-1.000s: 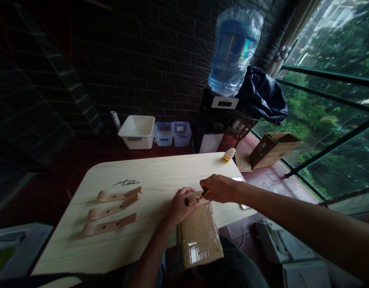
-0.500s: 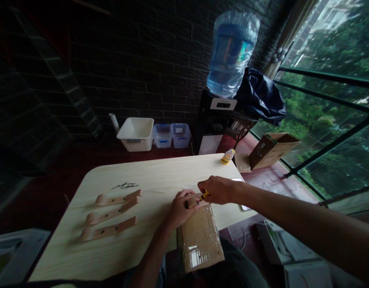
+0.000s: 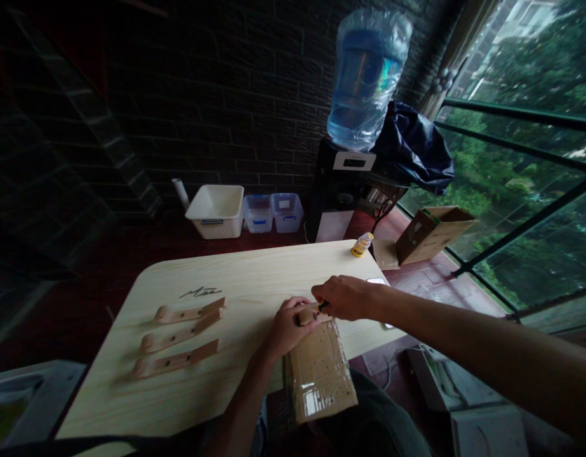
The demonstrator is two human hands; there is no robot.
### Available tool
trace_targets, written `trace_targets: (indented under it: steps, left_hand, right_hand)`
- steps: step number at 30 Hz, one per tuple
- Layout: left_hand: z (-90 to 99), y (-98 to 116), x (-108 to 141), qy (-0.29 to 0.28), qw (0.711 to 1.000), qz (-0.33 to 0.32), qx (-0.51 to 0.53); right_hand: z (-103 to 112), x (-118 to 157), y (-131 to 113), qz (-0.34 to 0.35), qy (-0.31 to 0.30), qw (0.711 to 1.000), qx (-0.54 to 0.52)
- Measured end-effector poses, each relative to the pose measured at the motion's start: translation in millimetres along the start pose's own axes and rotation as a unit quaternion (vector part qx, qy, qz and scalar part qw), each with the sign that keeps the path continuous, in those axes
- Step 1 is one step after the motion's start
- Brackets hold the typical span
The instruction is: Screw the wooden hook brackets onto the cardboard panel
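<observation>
A cardboard box wrapped in clear tape [image 3: 319,374] lies at the table's near edge. My left hand [image 3: 290,327] presses a small wooden hook [image 3: 306,316] onto the far end of this box, fingers wrapped round it. Closed over a yellow-and-black screwdriver [image 3: 323,306] is my right hand [image 3: 343,297]; the tool's tip is by the wood, beside the left fingers, and its handle is mostly hidden in the palm. Three similar wooden hooks [image 3: 181,330] with dark holes lie in a row to the left. Behind them is a scatter of dark, thin screws [image 3: 200,292].
A small clear jar with yellow parts [image 3: 362,244] stands at the far right corner of the pale table [image 3: 254,260]. A white flat object [image 3: 377,281] lies partly behind my right wrist. Beyond are plastic bins [image 3: 219,212], a water dispenser [image 3: 343,190] and an open carton [image 3: 433,235].
My right hand has turned slightly around the screwdriver, so less of the yellow handle shows. My left hand keeps its hold on the wooden hook.
</observation>
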State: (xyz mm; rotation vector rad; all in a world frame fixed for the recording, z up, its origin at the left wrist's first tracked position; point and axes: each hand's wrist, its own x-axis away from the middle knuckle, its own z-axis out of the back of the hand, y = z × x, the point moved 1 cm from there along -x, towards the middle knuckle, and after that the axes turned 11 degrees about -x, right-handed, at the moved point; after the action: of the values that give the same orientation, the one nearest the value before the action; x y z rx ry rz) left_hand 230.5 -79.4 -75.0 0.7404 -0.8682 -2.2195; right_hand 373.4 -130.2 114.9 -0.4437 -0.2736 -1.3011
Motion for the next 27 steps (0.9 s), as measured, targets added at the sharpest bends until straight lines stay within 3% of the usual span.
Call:
trace_targets:
  steps: [3,7,15,22,27]
  left_hand:
    - [-1.1,-2,0,0.005,1.0,-0.005,0.003]
    - [-0.9,-1,0,-0.003,1.0,0.001,0.007]
    - [0.7,1,0,-0.011,1.0,0.011,0.007]
    - [3.4,5,-1,-0.012,1.0,0.013,0.009]
    - [2.8,3,-1,-0.01,1.0,0.015,0.007]
  right_hand:
    - [-3,-2,0,0.007,0.006,1.0,0.0]
    - [-7,-7,0,-0.049,0.019,0.999,0.003]
    - [8,-2,6,-0.005,-0.018,1.0,-0.004]
    - [2,-9,6,-0.073,-0.047,0.994,-0.074]
    - [6,-6,7,-0.042,-0.003,0.999,-0.03]
